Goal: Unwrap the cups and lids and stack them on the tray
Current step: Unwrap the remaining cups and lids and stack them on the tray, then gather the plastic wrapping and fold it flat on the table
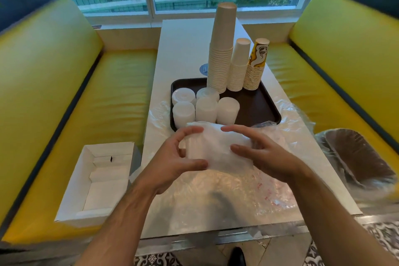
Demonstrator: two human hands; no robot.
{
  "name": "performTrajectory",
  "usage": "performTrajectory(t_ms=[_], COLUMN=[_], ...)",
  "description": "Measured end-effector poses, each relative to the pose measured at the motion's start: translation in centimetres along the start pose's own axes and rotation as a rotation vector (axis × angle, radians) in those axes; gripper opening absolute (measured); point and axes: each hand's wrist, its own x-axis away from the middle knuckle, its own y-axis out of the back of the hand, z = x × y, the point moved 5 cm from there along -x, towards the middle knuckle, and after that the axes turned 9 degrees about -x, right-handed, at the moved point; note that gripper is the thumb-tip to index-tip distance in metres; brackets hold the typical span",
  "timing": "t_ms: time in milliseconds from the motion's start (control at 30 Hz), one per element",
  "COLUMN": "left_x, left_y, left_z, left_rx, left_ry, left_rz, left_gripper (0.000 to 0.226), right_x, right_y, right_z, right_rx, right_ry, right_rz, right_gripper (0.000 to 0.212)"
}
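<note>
Both hands were clamped on a wrapped stack of lids (218, 147), held just above the near edge of the table (183, 49): left hand (172, 157) gripped the left end, thumb under and fingers over the top; right hand (259, 153) curled over the right end, fingertips on the wrap. Stack lay on its side, plastic on it, so unwrap step not yet finished, my read. Tray (259, 110) sat mid-table, just beyond the hands. Five unwrapped lid stacks (205, 106) stood at the tray's near-left corner, touching or nearly so. Three inverted cup stacks ran along the far edge: tall plain stack (222, 49), shorter plain one (238, 65), printed one (257, 65) at the far-right corner. Near-right part of the tray was bare, likely landing spot. Loose wrapping (216, 196) covered the near end of the table and spilled off its right edge. Open white box (101, 179) sat on the yellow bench (64, 103) to the left. Brown lids in plastic (356, 162) lay on the right bench. Risks: lids slipping out sideways once the wrap gave, since the stack was horizontal and only squeezed at the ends; a jerk on tearing could knock the close-packed lid stacks or the tall cup stack, which looked top-heavy; slack film underneath could snag or slide.
</note>
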Motion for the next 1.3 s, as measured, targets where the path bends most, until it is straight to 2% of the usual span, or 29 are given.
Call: performTrajectory(t_ms=[233, 333, 500, 733, 900, 1000, 1067, 1300], left_x=[-1.5, -2.7, -5.1, -10.8, -15.5, -19.3, -21.2, -26.0], left_y=[-3.6, -5.8, -10.2, -21.1, -31.8, -37.5, -40.9, -51.1], left_z=[-1.2, -2.0, -2.7, -4.1, -5.7, -4.8, -3.4, 4.4], left_rx=[-0.092, -0.119, -0.124, -0.092, -0.009, 0.054, 0.048, -0.227], left_ry=[-0.007, -0.021, -0.01, 0.044, 0.077, 0.112, 0.173, 0.402], left_rz=[0.177, 0.198, 0.239, 0.355, 0.422, 0.229, 0.139, 0.179], left_gripper=[0.082, 0.083, 0.083, 0.079, 0.063, 0.043, 0.035, 0.043], right_x=[3.1, 4.4, 6.5, 10.6, 14.8, 16.9, 17.1, 13.4], right_y=[4.1, 5.6, 9.8, 21.3, 32.9, 42.0, 46.5, 53.8], right_z=[-0.3, -0.3, -0.7, 0.0, 1.9, 1.1, -1.1, -13.8], right_rx=[-0.071, -0.132, -0.05, -0.016, -0.044, -0.044, -0.068, -0.078], right_ry=[0.117, 0.107, 0.125, 0.086, 0.084, 0.108, 0.064, -0.248], right_rz=[-0.24, -0.233, -0.209, -0.27, -0.466, -0.729, -0.867, -1.114], right_gripper=[0.032, 0.042, 0.066, 0.07, 0.066, 0.059, 0.06, 0.067])
